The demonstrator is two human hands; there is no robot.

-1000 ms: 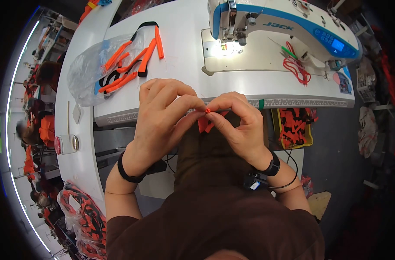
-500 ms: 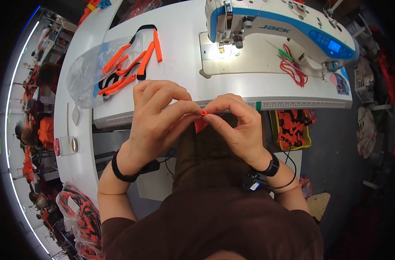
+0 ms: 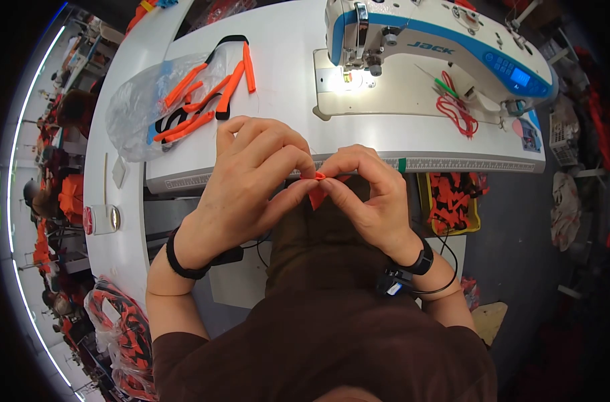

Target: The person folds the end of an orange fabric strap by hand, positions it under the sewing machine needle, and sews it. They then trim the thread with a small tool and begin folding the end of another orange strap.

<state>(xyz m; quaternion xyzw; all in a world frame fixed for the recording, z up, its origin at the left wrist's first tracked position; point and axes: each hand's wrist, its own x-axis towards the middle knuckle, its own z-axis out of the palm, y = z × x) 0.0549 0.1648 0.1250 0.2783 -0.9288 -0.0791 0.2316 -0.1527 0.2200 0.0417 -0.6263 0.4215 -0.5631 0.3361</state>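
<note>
A small piece of orange fabric (image 3: pixel 317 195) is pinched between my two hands, just in front of the table's front edge and above my lap. My left hand (image 3: pixel 255 177) grips its upper left side between thumb and forefinger, the other fingers curled. From the right, my right hand (image 3: pixel 370 197) pinches the same piece with thumb and index finger. The fabric's lower end hangs down in a point; its top looks folded, and the fingertips partly cover it. Beyond my hands stands a white and blue sewing machine (image 3: pixel 432 50) with its lamp lit over the needle plate.
Orange and black straps (image 3: pixel 218 94) lie on a clear plastic bag (image 3: pixel 134 110) at the table's left. Red cord (image 3: pixel 458 117) rests on the machine bed. Below the table's right side, a yellow bin (image 3: pixel 476 218) holds orange and black pieces. A ruler strip (image 3: pixel 459 165) runs along the front edge.
Both hands still pinch the orange fabric. My left hand's fingers have shifted slightly right, and more of the folded top shows between the fingertips. The view has moved a little.
</note>
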